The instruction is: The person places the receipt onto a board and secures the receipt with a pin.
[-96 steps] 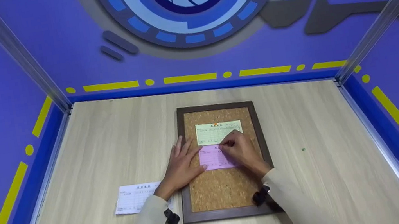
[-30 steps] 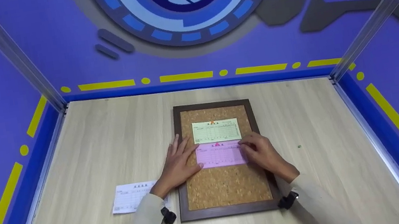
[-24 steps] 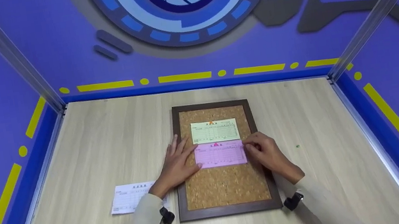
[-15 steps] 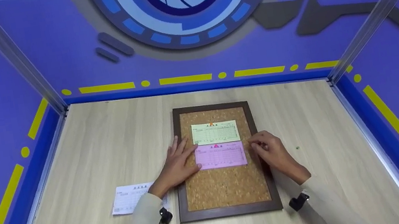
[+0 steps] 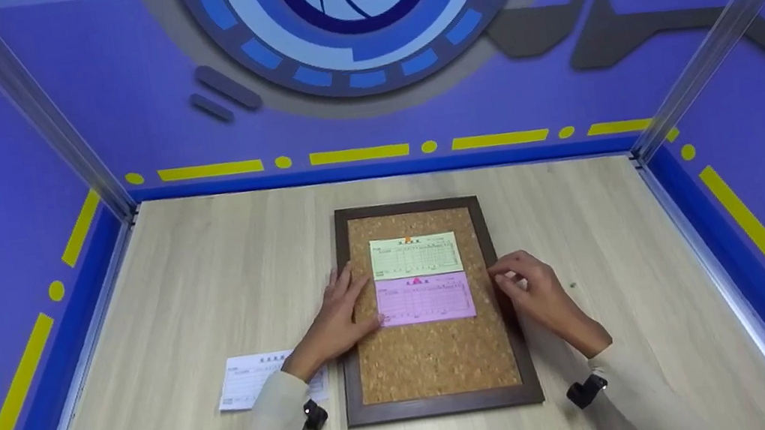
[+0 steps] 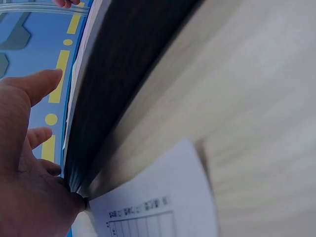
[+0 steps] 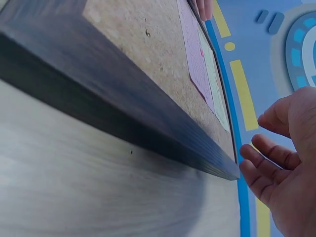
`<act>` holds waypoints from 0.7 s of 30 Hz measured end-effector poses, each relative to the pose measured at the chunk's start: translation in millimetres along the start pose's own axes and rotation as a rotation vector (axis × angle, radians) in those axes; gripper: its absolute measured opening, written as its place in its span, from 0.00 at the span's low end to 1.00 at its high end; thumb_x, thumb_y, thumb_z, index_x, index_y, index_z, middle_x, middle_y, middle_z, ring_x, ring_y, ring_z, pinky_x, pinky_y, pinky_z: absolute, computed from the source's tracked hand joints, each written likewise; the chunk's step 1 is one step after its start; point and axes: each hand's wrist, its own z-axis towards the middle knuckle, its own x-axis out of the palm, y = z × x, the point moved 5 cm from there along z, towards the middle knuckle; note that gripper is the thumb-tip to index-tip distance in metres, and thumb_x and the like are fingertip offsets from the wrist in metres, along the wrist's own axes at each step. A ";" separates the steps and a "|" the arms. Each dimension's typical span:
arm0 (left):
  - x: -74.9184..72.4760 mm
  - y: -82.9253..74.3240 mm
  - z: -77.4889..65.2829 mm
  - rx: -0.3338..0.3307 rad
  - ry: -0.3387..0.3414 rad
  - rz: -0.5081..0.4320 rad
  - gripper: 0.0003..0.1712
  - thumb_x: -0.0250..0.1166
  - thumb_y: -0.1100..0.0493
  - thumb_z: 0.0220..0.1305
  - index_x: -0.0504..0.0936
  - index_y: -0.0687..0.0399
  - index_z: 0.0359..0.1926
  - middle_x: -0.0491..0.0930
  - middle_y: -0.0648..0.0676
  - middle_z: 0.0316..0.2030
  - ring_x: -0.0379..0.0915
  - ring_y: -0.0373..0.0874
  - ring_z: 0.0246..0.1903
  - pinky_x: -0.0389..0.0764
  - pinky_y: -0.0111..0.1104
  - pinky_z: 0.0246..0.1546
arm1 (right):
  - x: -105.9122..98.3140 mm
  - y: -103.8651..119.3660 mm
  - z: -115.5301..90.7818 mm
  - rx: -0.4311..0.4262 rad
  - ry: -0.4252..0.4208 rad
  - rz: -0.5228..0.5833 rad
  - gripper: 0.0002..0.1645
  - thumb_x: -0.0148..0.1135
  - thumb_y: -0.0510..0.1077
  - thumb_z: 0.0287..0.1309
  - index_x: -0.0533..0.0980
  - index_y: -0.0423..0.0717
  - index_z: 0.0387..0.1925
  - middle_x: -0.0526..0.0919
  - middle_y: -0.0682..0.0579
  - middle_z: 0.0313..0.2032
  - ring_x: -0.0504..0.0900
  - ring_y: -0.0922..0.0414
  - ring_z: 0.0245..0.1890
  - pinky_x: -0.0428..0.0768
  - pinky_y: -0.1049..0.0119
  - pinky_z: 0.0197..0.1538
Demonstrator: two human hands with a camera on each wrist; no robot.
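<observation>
Landmark: the cork board point(image 5: 438, 358), dark wooden frame, lying flat on the bench point(image 5: 175, 299).

My left hand point(image 5: 335, 321) lies flat across the board's left frame edge, fingers straight and spread. The fingertips reach the left edge of the pink slip point(image 5: 425, 299). Grip wide, holding nothing.

My right hand point(image 5: 536, 289) is over the board's right frame edge, just right of the pink slip and clear of it. Fingers loosely curled, thumb and forefinger near each other; nothing between them that I can make out.

The pink slip sits on the cork at mid-board. The green slip point(image 5: 416, 255) sits directly above it, edges meeting. A small orange pin head point(image 5: 407, 240) shows at the green slip's top centre, a pink one point(image 5: 417, 281) at the pink slip's top. Both slips carry a printed heading and a ruled table; the characters are too small to read.

A white slip point(image 5: 255, 380) lies on the bench left of the board's lower corner, partly under my left sleeve. Same ruled form, heading unreadable.

A tiny green speck point(image 5: 573, 285) lies on the bench right of the board.

Left wrist view: frame edge point(image 6: 118, 89) close up and blurred, the white slip's point(image 6: 163, 202) table lines and a row of unreadable characters. Right wrist view: the frame's thickness, both slips edge-on, my open palm point(image 7: 286, 168) off the board.
</observation>
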 end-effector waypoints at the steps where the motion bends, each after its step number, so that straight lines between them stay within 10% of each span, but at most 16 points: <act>1: 0.2 0.2 0.2 -0.001 0.001 -0.001 0.47 0.70 0.45 0.73 0.65 0.56 0.84 0.44 0.67 0.88 0.29 0.70 0.87 0.46 0.67 0.82 | -0.8 -0.2 -0.6 -0.003 -0.003 -0.002 0.10 0.66 0.30 0.73 0.88 0.36 0.50 0.86 0.49 0.50 0.87 0.53 0.51 0.88 0.54 0.52; 21: 3.6 0.8 -0.2 0.004 0.010 0.010 0.51 0.73 0.43 0.70 0.63 0.58 0.85 0.42 0.68 0.88 0.29 0.74 0.86 0.48 0.70 0.80 | 1.9 -23.5 -14.1 -0.006 0.008 -0.025 0.27 0.71 0.37 0.73 0.78 0.32 0.69 0.77 0.34 0.70 0.75 0.36 0.73 0.73 0.35 0.74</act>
